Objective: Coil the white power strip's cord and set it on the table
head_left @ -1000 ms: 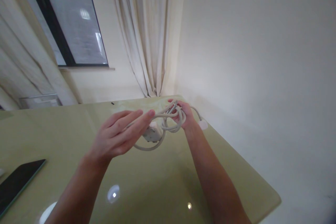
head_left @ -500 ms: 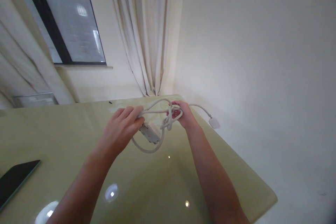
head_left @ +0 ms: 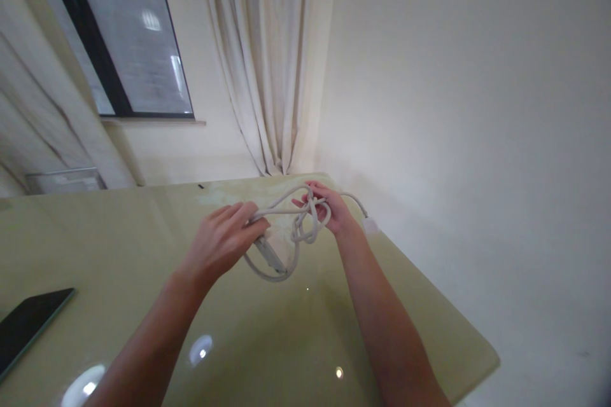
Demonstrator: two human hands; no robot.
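Observation:
A white power strip (head_left: 271,255) hangs tilted below my left hand (head_left: 231,235), over the table. My left fingers close around a stretch of its white cord (head_left: 281,210). The cord is looped and loosely knotted between both hands. My right hand (head_left: 330,206) grips the knotted part, with cord strands across the palm and some fingers hidden behind them. Past the right hand, the cord's end curves out to a white plug (head_left: 370,226), which hangs near the table's right edge.
The glossy pale green table (head_left: 267,343) ends at a slanting right edge beside a white wall (head_left: 477,140). A dark flat panel (head_left: 31,324) lies at the left. One small black object (head_left: 200,186) is near the far edge. Behind are curtains (head_left: 262,63) and a window (head_left: 128,32).
The power strip has turned to show a narrower side. The plug has swung left and closer to my right hand. The knotted loops between my hands have shifted and hang lower.

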